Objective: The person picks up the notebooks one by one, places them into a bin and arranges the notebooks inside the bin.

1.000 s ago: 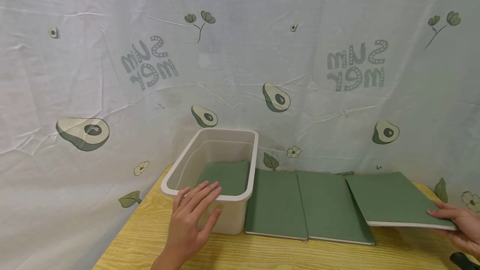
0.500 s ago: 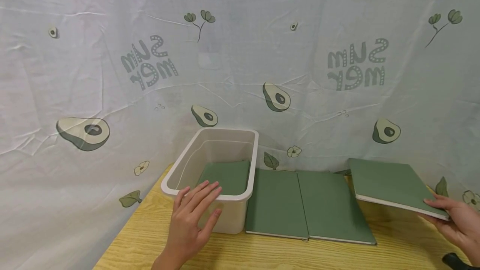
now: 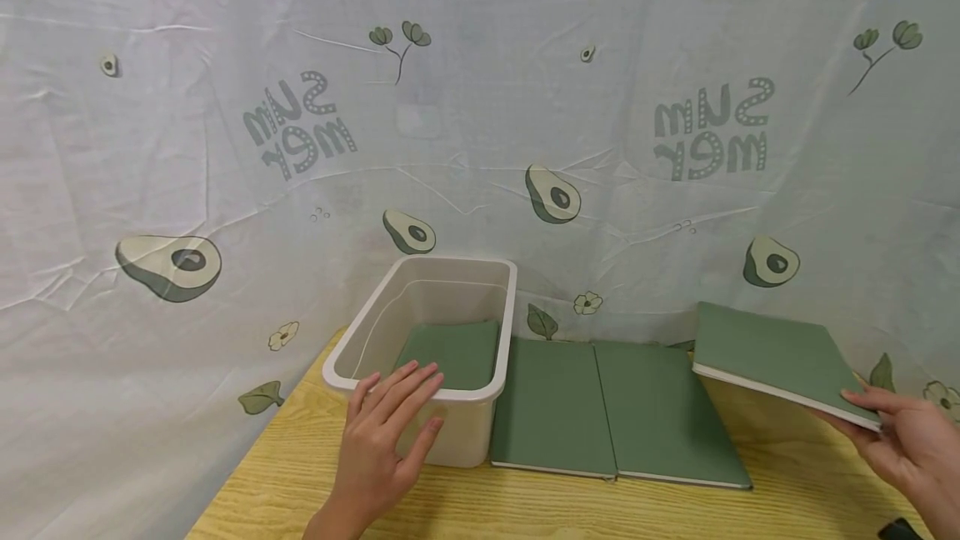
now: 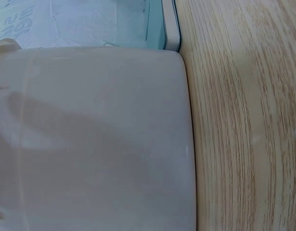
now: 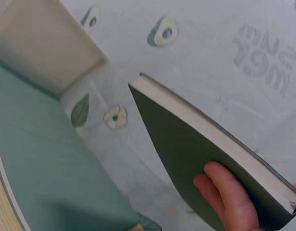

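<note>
My right hand [image 3: 903,436] grips a green notebook [image 3: 776,361] by its near right corner, thumb on top and fingers beneath. The notebook is tilted and raised above the table; its white page edges and underside show in the right wrist view, where two fingertips [image 5: 217,173] press its cover. My left hand [image 3: 386,444] rests with straight fingers on the near rim of a beige plastic bin [image 3: 498,348]. Inside the bin lies another green notebook [image 3: 453,348]. The left wrist view shows mostly the bin's outer wall [image 4: 99,134].
Two more green notebooks lie side by side right of the bin, one left [image 3: 552,407] and one right [image 3: 667,415]. A wood-grain table [image 3: 525,511] bears everything. Behind hangs a pale curtain [image 3: 480,107] with avocado prints. A small black object [image 3: 898,530] is partly visible at bottom right.
The notebook in my right hand has risen off the lying notebook's right edge and shifted slightly left and away, tilting more. My left hand and the bin have stayed put.
</note>
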A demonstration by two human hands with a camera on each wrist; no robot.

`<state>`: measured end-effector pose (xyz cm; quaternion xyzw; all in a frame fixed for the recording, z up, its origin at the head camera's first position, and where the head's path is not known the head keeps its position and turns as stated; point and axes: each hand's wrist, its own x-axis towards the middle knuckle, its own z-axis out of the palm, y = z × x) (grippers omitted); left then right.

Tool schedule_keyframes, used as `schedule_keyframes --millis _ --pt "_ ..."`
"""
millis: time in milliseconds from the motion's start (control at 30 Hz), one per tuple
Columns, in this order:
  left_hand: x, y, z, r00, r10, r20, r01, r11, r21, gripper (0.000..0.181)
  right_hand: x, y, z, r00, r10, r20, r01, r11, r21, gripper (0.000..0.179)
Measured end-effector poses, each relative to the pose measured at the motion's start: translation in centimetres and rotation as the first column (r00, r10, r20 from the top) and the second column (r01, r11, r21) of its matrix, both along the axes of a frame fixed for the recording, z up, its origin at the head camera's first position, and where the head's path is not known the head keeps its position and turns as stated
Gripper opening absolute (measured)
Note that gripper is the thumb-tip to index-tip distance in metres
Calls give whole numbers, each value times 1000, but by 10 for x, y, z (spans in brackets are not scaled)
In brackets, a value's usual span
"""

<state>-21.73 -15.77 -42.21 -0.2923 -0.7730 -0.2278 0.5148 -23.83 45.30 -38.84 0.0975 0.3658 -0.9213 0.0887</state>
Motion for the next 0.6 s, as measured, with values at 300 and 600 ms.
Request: schedule_keyframes --millis 300,600 --pt "-1 1 0 1000 0 3 0 1000 -1 42 7 -19 18 995 -12 -98 13 1000 7 83" --pt "-1 1 -1 1000 3 -4 -3 1000 -2 42 12 -41 39 988 -18 -155 20 1000 13 83"
